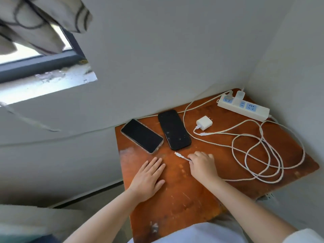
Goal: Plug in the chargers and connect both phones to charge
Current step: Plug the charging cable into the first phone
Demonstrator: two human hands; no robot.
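Our left hand (149, 178) lies flat, fingers spread, on the worktop (184, 199), just below the clear-cased phone (142, 135). Next over is the black phone (174, 129). Our right hand (203, 163) pinches a white cable (242, 148) right behind its connector (178, 154). The loose charger (204, 122) sits unplugged near the power strip (243, 107), where a second plug is too blurry to make out.
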